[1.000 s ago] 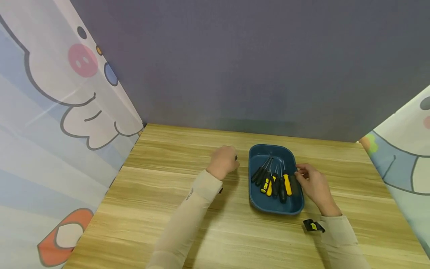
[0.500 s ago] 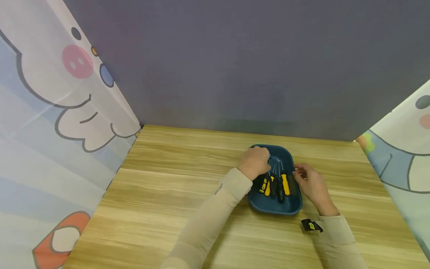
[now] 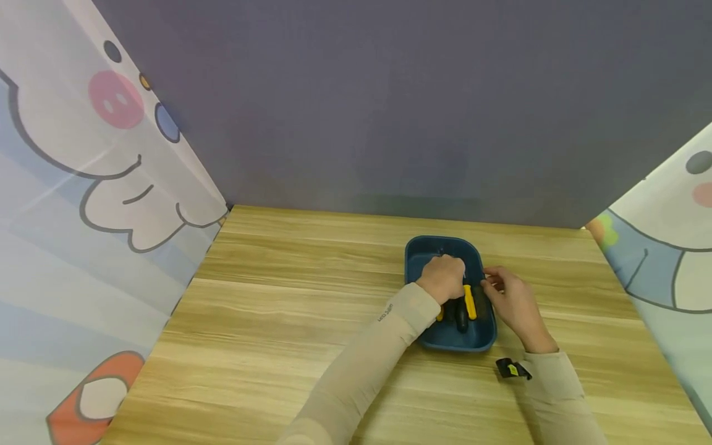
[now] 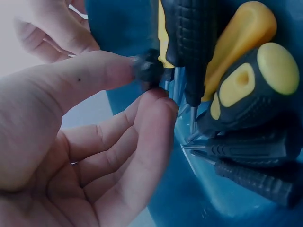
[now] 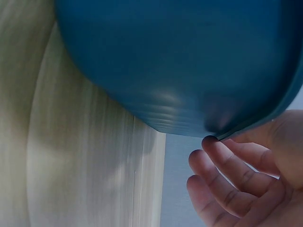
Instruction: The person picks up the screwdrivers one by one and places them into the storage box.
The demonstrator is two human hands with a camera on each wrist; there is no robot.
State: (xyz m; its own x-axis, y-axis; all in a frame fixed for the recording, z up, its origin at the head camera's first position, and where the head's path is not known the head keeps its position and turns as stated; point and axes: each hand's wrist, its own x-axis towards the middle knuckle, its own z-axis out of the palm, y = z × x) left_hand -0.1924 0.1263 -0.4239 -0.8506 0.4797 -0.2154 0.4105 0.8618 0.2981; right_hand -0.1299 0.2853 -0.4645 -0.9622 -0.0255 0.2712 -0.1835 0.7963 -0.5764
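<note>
A dark blue tray (image 3: pixel 414 259) sits on the wooden table and holds several black-and-yellow screwdrivers (image 3: pixel 470 303). My left hand (image 3: pixel 445 278) reaches into the tray over the screwdrivers. In the left wrist view its thumb and forefinger pinch the dark end of one screwdriver (image 4: pixel 149 70), with the other screwdriver handles (image 4: pixel 246 90) lying beside it. My right hand (image 3: pixel 508 300) is at the tray's right rim. In the right wrist view its curled fingertips (image 5: pixel 213 144) touch the rim of the tray (image 5: pixel 180 71) from outside.
The wooden table (image 3: pixel 278 321) runs left and toward me from the tray. A grey wall (image 3: pixel 389 123) stands close behind it, and cartoon-printed curtains (image 3: pixel 83 185) close in both sides. A small black-and-yellow strap (image 3: pixel 512 369) shows at my right wrist.
My left hand has moved right from the bare table into the tray and taken hold of a screwdriver's end. The right hand has stayed at the tray's rim.
</note>
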